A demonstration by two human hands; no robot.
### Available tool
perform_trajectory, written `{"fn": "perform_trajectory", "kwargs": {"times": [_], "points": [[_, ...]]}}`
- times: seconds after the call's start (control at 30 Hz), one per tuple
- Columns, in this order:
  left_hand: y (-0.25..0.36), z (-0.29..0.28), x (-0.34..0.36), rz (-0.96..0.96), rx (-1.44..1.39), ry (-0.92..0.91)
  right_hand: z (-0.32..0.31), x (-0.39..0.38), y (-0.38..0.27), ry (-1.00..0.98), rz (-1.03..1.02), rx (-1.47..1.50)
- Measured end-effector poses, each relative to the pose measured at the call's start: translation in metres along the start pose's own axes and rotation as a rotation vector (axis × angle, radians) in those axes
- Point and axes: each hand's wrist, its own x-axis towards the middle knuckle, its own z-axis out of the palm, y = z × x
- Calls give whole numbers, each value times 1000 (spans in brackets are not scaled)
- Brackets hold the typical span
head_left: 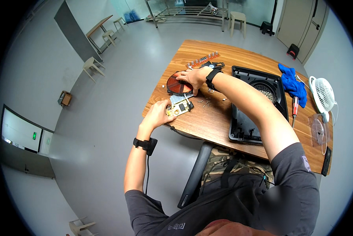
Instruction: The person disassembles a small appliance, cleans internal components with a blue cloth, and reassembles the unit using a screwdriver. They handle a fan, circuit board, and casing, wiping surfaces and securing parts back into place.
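Note:
My left hand (158, 114) is closed on the near left end of a pale circuit board (183, 109), thumb and fingers at its edge. A ribbed metal heat sink (177, 99) and a black part sit on that board. Just beyond it lies a round copper-red induction coil (175, 85) with dark bars across it. My right hand (194, 77) reaches over from the right and grips the coil's right side, fingers on top and thumb at the near edge. My palm hides part of the coil.
Small screws (206, 103) lie right of the board. A black appliance housing (245, 114) stands under my right forearm. Beyond the coil are an orange strip (202, 59) and a small fan (214, 65). A blue cloth (293, 84), a screwdriver (295, 107) and a white fan (322, 94) are at right.

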Motion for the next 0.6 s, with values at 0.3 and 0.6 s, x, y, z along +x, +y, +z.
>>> {"fn": "perform_trajectory", "kwargs": {"times": [0.3,0.6], "points": [[0,0,2,-9,-9,-13,5,-15,4,129,-23,-76],[1,1,1,-6,6,-11,-2,-32,-5,-25,-2,-113]]}}
